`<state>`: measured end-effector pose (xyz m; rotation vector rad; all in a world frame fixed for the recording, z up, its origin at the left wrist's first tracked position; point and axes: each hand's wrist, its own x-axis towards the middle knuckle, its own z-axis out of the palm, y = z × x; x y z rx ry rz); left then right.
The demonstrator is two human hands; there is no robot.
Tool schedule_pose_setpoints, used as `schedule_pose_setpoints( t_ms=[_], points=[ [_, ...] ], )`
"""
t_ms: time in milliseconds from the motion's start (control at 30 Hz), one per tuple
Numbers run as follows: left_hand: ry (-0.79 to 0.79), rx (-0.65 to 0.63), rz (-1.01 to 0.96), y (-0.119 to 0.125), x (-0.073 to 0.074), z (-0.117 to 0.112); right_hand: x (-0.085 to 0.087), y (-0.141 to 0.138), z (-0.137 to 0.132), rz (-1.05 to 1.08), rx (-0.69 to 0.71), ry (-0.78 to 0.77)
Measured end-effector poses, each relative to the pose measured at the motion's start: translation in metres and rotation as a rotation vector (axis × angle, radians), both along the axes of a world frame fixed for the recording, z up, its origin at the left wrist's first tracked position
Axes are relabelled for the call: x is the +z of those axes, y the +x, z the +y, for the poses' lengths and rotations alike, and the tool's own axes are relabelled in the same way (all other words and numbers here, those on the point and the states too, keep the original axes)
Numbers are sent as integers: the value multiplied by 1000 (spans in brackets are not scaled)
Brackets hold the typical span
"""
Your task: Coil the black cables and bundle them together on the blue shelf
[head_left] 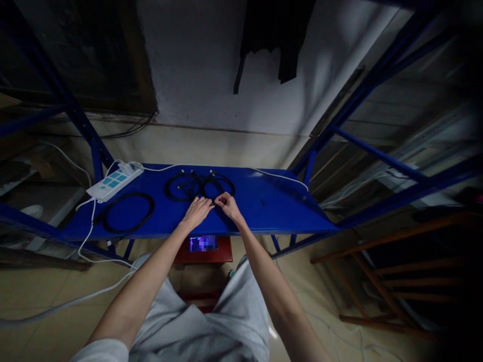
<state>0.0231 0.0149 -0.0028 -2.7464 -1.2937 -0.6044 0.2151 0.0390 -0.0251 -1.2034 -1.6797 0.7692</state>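
Note:
On the blue shelf point(271, 201), several black cables point(177, 176) lie in overlapping coils, with their plug ends pointing away from me. My left hand point(197, 211) is at the near side of these coils, its fingers closed and pressed down around a short dark stretch of cable. Right beside it, my right hand point(228, 205) pinches the same dark piece between thumb and fingers. The fingers hide most of what is held between the two hands. A separate black cable coil point(151, 201) lies farther left on the shelf.
A white power strip point(115, 182) rests at the shelf's left end, its white cord trailing to the floor. Blue frame posts point(309, 168) rise at both sides. Below the shelf's front edge, a lit phone point(204, 243) lies on a red stool point(225, 251). A wooden chair point(377, 281) stands right.

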Motion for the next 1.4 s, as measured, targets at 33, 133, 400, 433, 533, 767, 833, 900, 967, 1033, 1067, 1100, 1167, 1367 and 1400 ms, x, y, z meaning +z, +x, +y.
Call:
schedule_pose_setpoints(
  t_ms=[33,133,400,433,533,767,833,900,967,1033,1067,1100,1167,1367,1400],
  points=[
    [9,3,-2,0,1,0,-1,0,0,16,1,-1],
    [29,1,-4,1,4,-2,-2,1,0,44,5,12],
    [19,-15,-3,3,6,-2,0,1,-2,42,40,50],
    [15,-15,-8,2,5,-2,1,2,-3,30,47,44],
    [-15,-23,-24,2,3,-1,4,2,-5,3,76,48],
    [-87,-35,-51,-1,5,-1,8,1,-6,-4,18,8],
    [-119,-31,-64,0,6,-1,8,2,-6,6,5,-6],
    [-158,-4,-94,2,6,-1,8,2,-6,14,-5,-6],
    [-199,45,-127,6,6,0,7,1,-5,23,-10,-5],
    [-232,97,-149,10,5,1,6,1,-4,29,-15,-9],
    [-242,118,-156,13,5,2,5,0,-4,28,-17,-12],
    [-246,132,-160,15,4,2,5,0,-3,23,-15,-15],
    [-241,143,-168,17,3,2,5,1,-2,6,1,-15],
    [-208,146,-160,19,1,2,8,1,-5,-154,21,82],
    [-205,147,-151,18,1,3,9,1,-7,-189,14,90]
  ],
)
